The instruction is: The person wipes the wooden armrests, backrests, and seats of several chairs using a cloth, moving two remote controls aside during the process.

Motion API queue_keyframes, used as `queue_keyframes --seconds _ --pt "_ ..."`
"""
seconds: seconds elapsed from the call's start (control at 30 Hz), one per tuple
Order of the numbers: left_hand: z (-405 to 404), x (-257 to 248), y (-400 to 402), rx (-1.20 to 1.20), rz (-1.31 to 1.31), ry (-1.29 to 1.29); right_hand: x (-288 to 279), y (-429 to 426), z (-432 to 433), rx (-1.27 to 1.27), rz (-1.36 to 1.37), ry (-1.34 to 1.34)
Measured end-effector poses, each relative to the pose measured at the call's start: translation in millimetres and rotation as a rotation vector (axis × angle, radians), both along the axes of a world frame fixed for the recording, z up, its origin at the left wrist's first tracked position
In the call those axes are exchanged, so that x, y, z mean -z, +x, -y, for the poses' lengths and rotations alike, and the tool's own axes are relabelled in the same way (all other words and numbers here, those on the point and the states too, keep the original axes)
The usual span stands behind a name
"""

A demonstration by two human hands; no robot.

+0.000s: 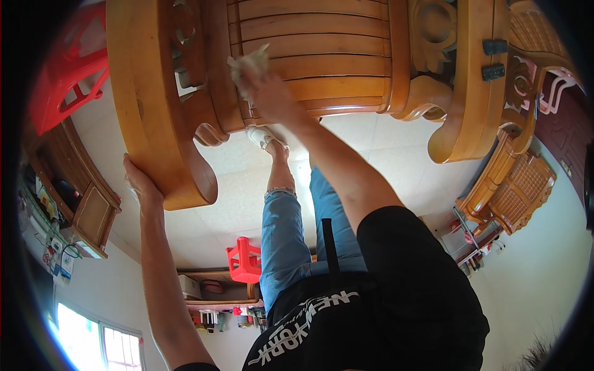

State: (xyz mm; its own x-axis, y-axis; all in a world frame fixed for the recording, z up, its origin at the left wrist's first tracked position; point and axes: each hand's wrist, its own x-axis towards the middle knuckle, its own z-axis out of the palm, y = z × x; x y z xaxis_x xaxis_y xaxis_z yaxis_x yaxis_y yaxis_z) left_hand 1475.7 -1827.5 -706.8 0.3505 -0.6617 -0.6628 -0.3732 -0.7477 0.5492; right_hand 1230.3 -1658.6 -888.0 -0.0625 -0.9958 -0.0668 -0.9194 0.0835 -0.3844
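Observation:
My right hand (271,97) is closed on a crumpled light-coloured cloth (250,69), which lies against the left edge of the slatted seat of a wooden chair (325,44). Both the hand and the cloth look slightly blurred. At the outer side of the chair's broad left armrest (144,106) is my left hand (141,183), resting near its curled front end. The fingers of that hand are partly hidden, and no object shows in it. Two dark remote controls (493,72) lie on the right armrest (473,102).
Red plastic stools stand at the upper left (69,79) and behind my legs (245,260). A wooden cabinet (95,213) is at the left. More carved wooden seating (522,185) stands at the right. My foot in a white shoe (261,137) is by the seat's front edge.

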Motion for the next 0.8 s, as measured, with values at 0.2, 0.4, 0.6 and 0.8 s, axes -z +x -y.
queue_keyframes --seconds 0.2,0.4,0.6,0.8 --pt "-3 -3 -1 -0.014 0.034 0.013 12 -142 -62 0.384 -0.256 0.232" --pt "-4 3 5 0.015 0.1 -0.039 30 -220 -70 1.171 -0.157 0.414" --pt "-6 4 17 -0.038 0.157 -0.03 15 -104 47 0.335 -0.116 0.395" --pt "-1 6 6 -0.112 0.141 -0.053 4 -50 104 -0.251 0.208 0.11"
